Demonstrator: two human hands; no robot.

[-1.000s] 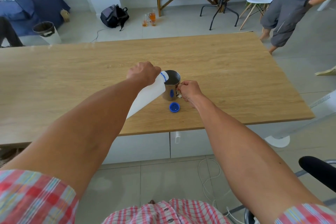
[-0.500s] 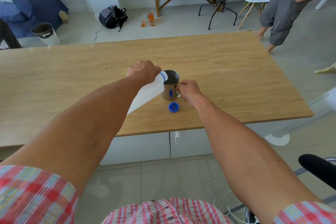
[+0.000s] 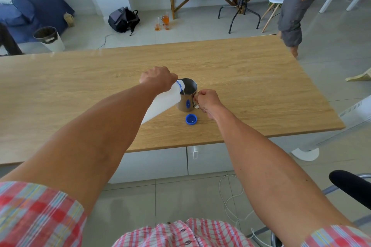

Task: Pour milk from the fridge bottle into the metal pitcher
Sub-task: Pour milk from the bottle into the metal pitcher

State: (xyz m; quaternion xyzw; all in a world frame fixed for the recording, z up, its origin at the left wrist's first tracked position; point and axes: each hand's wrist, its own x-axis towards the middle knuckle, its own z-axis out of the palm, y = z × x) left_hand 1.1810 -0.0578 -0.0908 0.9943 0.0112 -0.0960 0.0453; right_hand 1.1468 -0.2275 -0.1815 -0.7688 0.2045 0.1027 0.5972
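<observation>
Pour step underway: left hand (image 3: 158, 78) fingers grip tilted milk bottle (image 3: 162, 104) over metal pitcher (image 3: 187, 94), right hand (image 3: 206, 100) fingers pinch its handle; next, judged, level bottle before overfill.

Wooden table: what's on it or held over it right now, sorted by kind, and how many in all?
Milk bottle, tilted over the pitcher in the left hand: 1
Metal pitcher, its handle held by the right hand: 1
Blue cap, lying loose on the table: 1
Total: 3
</observation>
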